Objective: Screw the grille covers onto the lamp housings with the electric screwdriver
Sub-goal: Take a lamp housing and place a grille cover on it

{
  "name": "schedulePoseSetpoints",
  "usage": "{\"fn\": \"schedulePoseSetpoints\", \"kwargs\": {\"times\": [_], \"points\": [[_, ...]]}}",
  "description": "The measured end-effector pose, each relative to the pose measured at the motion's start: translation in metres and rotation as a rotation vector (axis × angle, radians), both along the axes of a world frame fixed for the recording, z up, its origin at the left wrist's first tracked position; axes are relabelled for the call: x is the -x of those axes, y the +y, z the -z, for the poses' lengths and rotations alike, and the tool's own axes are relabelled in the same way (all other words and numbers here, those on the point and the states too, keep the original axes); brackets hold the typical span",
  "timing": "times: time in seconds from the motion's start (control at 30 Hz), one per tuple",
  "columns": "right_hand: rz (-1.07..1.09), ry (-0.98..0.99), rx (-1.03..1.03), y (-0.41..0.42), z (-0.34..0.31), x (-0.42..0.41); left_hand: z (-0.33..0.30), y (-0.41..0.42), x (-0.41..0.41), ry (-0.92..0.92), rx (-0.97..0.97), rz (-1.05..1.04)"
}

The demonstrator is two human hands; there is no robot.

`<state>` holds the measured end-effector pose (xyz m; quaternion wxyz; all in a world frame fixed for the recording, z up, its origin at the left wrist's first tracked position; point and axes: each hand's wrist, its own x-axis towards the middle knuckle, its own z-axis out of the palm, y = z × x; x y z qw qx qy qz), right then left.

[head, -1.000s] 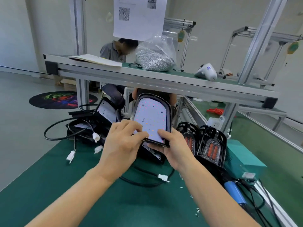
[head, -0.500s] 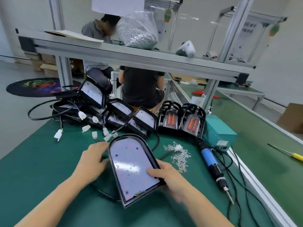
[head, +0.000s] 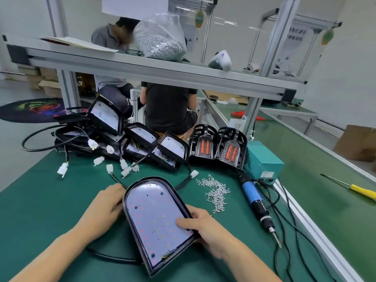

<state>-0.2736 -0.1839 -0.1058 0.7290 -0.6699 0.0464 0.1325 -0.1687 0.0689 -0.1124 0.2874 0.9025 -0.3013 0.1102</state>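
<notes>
The housing (head: 155,222) lies flat on the green tabletop (head: 40,200) between the two hands, with its white LED board facing up and its rounded end pointing away from the person. The left hand (head: 105,208) rests against the left edge of the housing, its fingers curled along the black rim. The right hand (head: 203,226) grips the lower right corner: the thumb presses on the white board, and the other fingers go under the rim.

Just beyond the right hand there is a heap of small screws (head: 215,192) on the tabletop. Further right of this hand lies the screwdriver (head: 258,206), with blue body and the tip pointing toward the person, apart from both hands. Its cable runs to a teal box (head: 262,161). Beyond the screws, two grille covers (head: 217,147) stand upright side by side, just beside the box. Beyond the left hand, more housings (head: 138,143) are piled with black cables and white connectors (head: 63,169). A yellow-handled tool (head: 362,191) lies far to the right.
</notes>
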Motion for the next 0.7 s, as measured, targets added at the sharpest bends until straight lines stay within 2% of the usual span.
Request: {"fn": "schedulePoseSetpoints", "kwargs": {"times": [0.13,0.27,0.43,0.5,0.53,0.6,0.63,0.7], "points": [[-0.028,-0.019,0.048,-0.012,-0.004,-0.011,-0.01,0.032,-0.001,-0.052,0.18,-0.213],[-0.031,0.006,0.18,-0.019,-0.012,-0.036,-0.008,0.05,-0.005,0.075,0.279,-0.522],[-0.101,0.045,0.388,-0.03,-0.024,-0.067,-0.001,0.059,0.003,0.254,0.003,-0.68],[-0.131,0.049,0.444,-0.031,-0.025,-0.075,-0.002,0.054,0.006,0.174,-0.119,-0.695],[-0.138,0.044,0.463,-0.03,-0.024,-0.078,-0.003,0.049,0.008,0.098,-0.12,-0.668],[-0.119,0.025,0.496,-0.027,-0.021,-0.082,-0.007,0.03,0.015,-0.009,0.001,-0.551],[-0.1,0.017,0.502,-0.026,-0.019,-0.083,-0.009,0.018,0.018,0.005,0.099,-0.483],[-0.076,0.008,0.491,-0.025,-0.015,-0.084,-0.009,-0.008,0.02,0.147,0.297,-0.385]]}}
